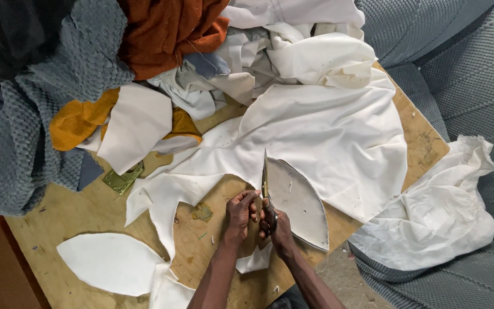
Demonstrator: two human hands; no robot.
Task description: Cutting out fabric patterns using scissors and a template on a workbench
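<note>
On the wooden table point(81, 214), at six o'clock, our right hand point(278, 226) has its fingers closed through the handles of the scissors point(265, 183), blades pointing to twelve. Our left hand point(240, 210) pinches the white cloth point(327, 131) beside them. We judge it best to keep the blades tight along the leaf-shaped grey template point(298, 203) at five o'clock. The cloth is creamy, speckled and rumpled.
</note>
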